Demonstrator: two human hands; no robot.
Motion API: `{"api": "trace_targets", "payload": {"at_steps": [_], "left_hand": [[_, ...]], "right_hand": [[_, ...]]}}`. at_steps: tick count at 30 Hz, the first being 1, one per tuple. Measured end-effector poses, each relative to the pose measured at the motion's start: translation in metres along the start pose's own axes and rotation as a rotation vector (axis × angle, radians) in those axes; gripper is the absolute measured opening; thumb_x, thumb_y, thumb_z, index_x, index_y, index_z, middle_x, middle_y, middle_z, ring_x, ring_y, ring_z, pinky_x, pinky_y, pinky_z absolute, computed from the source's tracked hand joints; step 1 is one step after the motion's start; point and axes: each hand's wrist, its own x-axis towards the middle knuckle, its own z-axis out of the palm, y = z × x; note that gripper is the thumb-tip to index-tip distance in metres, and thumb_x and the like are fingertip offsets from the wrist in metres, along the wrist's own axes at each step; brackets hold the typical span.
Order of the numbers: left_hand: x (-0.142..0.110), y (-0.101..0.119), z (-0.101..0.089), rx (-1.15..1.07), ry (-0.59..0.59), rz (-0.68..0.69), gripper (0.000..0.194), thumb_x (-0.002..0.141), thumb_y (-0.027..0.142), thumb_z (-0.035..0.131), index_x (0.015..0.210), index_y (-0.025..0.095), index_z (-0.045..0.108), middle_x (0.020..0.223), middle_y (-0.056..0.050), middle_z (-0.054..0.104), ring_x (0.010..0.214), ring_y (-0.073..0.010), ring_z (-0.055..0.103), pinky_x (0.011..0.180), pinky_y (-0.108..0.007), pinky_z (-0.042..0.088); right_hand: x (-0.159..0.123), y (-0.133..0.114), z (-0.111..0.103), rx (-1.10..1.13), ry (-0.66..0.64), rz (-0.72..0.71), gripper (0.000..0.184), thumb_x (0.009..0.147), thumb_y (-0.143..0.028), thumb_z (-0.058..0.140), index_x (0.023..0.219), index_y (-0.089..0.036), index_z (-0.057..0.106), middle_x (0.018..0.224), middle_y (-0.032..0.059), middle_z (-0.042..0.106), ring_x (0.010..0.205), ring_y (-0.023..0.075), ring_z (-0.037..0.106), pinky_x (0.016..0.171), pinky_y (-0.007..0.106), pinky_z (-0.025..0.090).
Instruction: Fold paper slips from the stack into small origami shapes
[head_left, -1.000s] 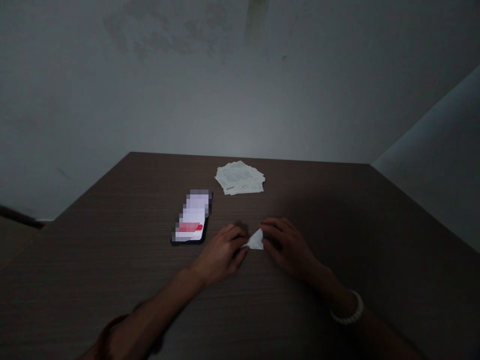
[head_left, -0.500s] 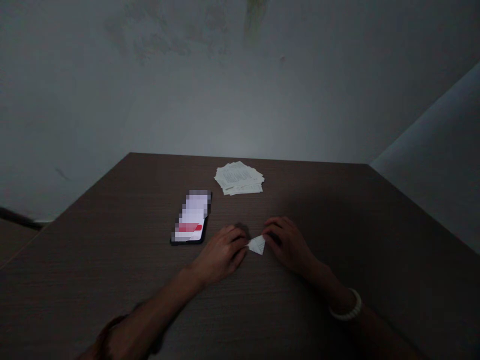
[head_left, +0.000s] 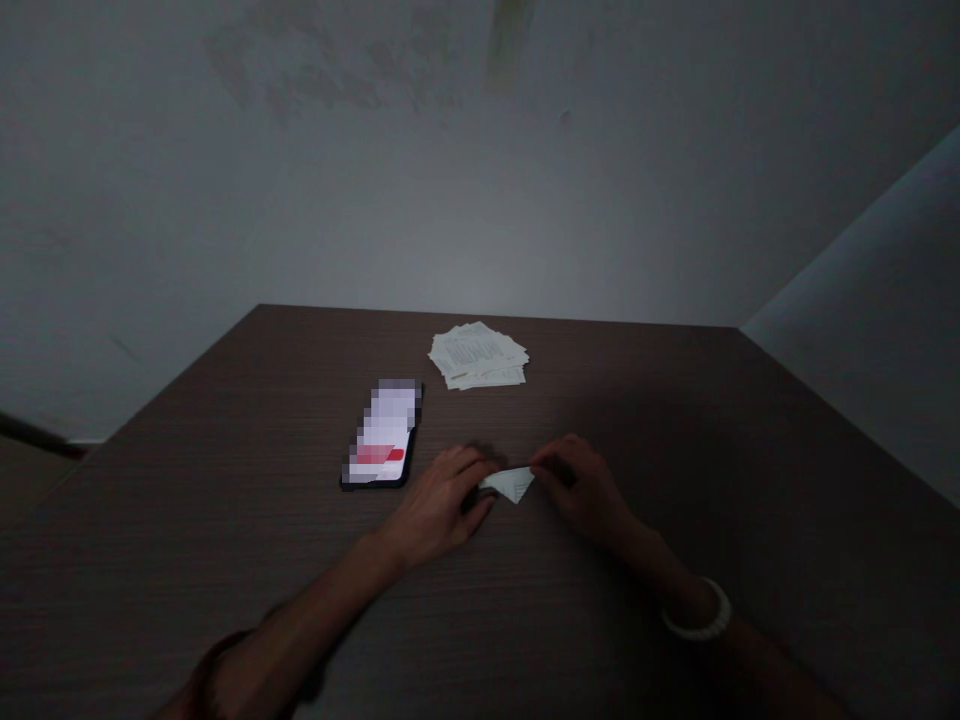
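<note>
A small white sheet of printed paper (head_left: 516, 484), folded to a triangle with its point towards me, lies between my hands on the table. My left hand (head_left: 444, 505) holds its left end under the fingers, the thumb lower and a little apart. At the upper right corner, my right hand (head_left: 581, 488) pinches the paper between thumb and forefinger. The fingers partly hide the left end of the paper.
Behind my hands lies a loose stack of printed papers (head_left: 478, 356). A smartphone (head_left: 386, 435) with its screen lit rests left of them. The brown wooden table (head_left: 315, 340) runs up to a stained wall (head_left: 420, 200).
The paper now shows wider and flatter between my hands. My right hand has shifted slightly right with its corner, and the left thumb sits farther from the fingers.
</note>
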Motion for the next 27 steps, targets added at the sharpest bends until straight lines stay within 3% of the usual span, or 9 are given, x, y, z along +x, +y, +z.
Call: {"api": "trace_targets", "payload": {"at_steps": [5,9,14,18,27], "left_hand": [[-0.003,-0.003,0.002,-0.032,0.028,0.044,0.037,0.088,0.012,0.053,0.124,0.019,0.052,0.114,-0.009,0.059,0.103,-0.0222,0.055,0.089,-0.039,0.048],[-0.005,-0.009,0.007,-0.004,0.093,0.116,0.027,0.09,0.012,0.05,0.116,0.018,0.058,0.108,-0.009,0.061,0.099,-0.0212,0.057,0.086,-0.037,0.047],[-0.005,-0.01,0.007,0.034,0.094,0.145,0.016,0.092,0.018,0.052,0.101,0.017,0.066,0.099,-0.008,0.062,0.092,-0.0211,0.057,0.08,-0.035,0.046],[-0.003,-0.008,0.006,0.016,0.024,0.134,0.013,0.09,0.018,0.055,0.089,0.016,0.068,0.094,-0.007,0.062,0.088,-0.0204,0.055,0.078,-0.034,0.045],[0.002,-0.004,0.002,0.003,-0.078,0.127,0.021,0.096,0.022,0.048,0.089,0.016,0.067,0.088,-0.006,0.061,0.085,-0.0205,0.053,0.076,-0.034,0.043]], "right_hand": [[0.0,0.0,-0.003,0.128,0.005,0.153,0.005,0.084,-0.017,0.06,0.086,-0.021,0.064,0.08,0.0026,0.062,0.074,0.017,0.059,0.067,0.03,0.045],[0.0,0.002,-0.004,0.153,-0.023,0.215,0.006,0.084,-0.02,0.059,0.087,-0.021,0.065,0.081,0.0028,0.062,0.073,0.0168,0.059,0.066,0.03,0.046],[0.0,0.003,-0.001,0.08,-0.028,0.185,0.005,0.083,-0.02,0.06,0.086,-0.02,0.064,0.079,0.0034,0.06,0.072,0.0173,0.058,0.066,0.031,0.045],[0.0,0.001,0.001,0.04,-0.03,0.163,0.004,0.082,-0.019,0.06,0.084,-0.02,0.063,0.077,0.0034,0.06,0.072,0.0179,0.057,0.067,0.032,0.045],[-0.003,0.003,0.002,-0.055,-0.068,0.065,0.007,0.082,-0.015,0.063,0.086,-0.021,0.064,0.079,0.0029,0.063,0.078,0.0186,0.056,0.074,0.033,0.043]]}}
